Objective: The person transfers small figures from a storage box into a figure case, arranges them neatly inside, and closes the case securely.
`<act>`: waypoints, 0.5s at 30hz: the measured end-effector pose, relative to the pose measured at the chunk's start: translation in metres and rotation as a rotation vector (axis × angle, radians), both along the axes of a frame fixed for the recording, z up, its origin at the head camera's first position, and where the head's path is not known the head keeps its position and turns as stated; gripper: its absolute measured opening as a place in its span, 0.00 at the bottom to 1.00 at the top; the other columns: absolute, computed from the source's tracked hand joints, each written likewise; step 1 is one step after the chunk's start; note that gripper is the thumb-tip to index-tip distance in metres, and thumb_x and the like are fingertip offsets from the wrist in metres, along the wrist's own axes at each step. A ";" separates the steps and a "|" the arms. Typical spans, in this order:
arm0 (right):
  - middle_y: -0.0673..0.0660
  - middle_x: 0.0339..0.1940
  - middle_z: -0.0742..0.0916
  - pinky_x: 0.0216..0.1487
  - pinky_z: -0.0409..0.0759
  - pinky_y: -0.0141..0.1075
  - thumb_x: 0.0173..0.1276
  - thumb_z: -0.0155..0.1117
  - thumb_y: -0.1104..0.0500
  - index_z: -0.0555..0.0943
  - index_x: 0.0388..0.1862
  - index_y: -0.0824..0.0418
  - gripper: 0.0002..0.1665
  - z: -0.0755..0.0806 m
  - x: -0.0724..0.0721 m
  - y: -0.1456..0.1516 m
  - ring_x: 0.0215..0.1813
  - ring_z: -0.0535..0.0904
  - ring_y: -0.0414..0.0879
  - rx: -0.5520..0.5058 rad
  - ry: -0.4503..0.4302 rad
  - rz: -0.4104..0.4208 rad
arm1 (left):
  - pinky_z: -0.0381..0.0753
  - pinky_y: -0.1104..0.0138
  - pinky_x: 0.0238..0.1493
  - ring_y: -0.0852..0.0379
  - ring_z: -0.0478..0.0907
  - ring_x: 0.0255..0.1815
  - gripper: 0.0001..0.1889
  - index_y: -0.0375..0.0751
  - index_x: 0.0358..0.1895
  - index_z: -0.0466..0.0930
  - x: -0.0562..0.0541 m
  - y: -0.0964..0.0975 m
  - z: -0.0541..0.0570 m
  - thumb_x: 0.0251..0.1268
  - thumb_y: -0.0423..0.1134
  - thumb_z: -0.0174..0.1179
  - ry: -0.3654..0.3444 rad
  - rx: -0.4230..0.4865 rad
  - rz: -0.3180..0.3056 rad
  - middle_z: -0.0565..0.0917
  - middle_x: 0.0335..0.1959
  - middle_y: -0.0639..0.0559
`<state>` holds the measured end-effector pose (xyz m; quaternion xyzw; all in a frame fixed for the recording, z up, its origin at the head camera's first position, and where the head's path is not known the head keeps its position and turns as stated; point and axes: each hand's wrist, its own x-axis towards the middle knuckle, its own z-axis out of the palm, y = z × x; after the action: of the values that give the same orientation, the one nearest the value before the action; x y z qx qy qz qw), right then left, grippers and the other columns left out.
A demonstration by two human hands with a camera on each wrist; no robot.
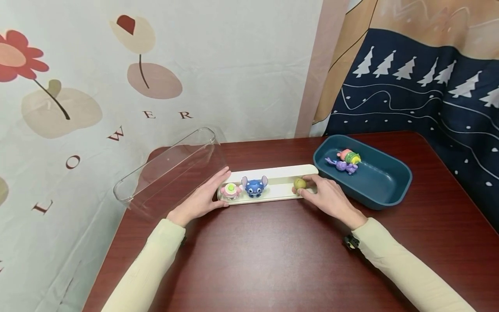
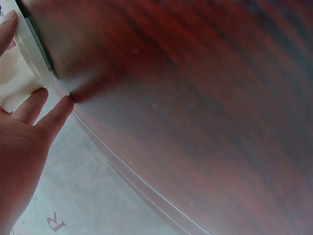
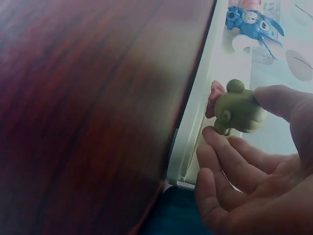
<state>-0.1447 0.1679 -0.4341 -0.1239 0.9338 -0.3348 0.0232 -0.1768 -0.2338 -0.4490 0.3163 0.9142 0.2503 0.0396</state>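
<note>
In the head view, a long cream-coloured tray (image 1: 281,190) lies on the table. My left hand (image 1: 200,196) spans its left end, fingers fairly straight at the back corner and thumb by the front edge. Standing in the tray near that hand are a pink figure (image 1: 231,190) with a white-and-green top and a blue big-eared figure (image 1: 255,187). Toward the tray's right end my right hand (image 1: 327,195) pinches a small olive-green toy figure. The right wrist view shows this toy figure (image 3: 239,111) with round ears and a pink lower part, between thumb and fingers.
Right of the tray stands a dark teal bin (image 1: 383,186) holding a purple figure (image 1: 343,166) and a pink, green and yellow figure (image 1: 350,156). A clear plastic cover (image 1: 167,158) lies at the back left, beside the left hand. Printed cloth (image 1: 234,65) hangs behind the table.
</note>
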 end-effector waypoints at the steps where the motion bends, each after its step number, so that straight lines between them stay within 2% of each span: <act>1: 0.63 0.55 0.87 0.55 0.81 0.55 0.72 0.68 0.45 0.79 0.66 0.65 0.33 0.000 0.001 0.000 0.55 0.81 0.58 0.005 0.003 -0.007 | 0.60 0.49 0.78 0.46 0.54 0.83 0.51 0.37 0.82 0.56 0.000 0.000 0.000 0.60 0.38 0.77 -0.003 -0.003 0.004 0.53 0.85 0.45; 4: 0.63 0.55 0.87 0.54 0.81 0.57 0.73 0.68 0.45 0.79 0.65 0.65 0.32 -0.001 0.004 -0.001 0.54 0.81 0.58 0.037 0.049 -0.014 | 0.60 0.49 0.78 0.46 0.54 0.83 0.50 0.38 0.82 0.56 0.000 -0.001 -0.001 0.60 0.38 0.77 -0.005 -0.003 0.007 0.53 0.85 0.45; 11: 0.62 0.50 0.88 0.48 0.81 0.57 0.67 0.72 0.38 0.81 0.60 0.63 0.35 0.003 0.011 -0.008 0.49 0.82 0.59 0.176 0.282 -0.053 | 0.61 0.48 0.77 0.44 0.55 0.82 0.51 0.37 0.82 0.56 0.000 0.000 0.000 0.59 0.37 0.78 0.015 0.004 -0.005 0.54 0.84 0.42; 15: 0.62 0.50 0.87 0.48 0.79 0.59 0.66 0.71 0.34 0.82 0.59 0.61 0.37 0.007 0.012 -0.014 0.51 0.82 0.61 0.249 0.354 -0.082 | 0.60 0.48 0.77 0.45 0.55 0.82 0.51 0.37 0.82 0.56 0.001 0.000 0.000 0.59 0.37 0.78 0.015 0.006 -0.005 0.54 0.84 0.42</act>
<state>-0.1332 0.1544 -0.4270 -0.1389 0.9617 -0.1905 -0.1397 -0.1761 -0.2341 -0.4485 0.3206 0.9129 0.2505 0.0323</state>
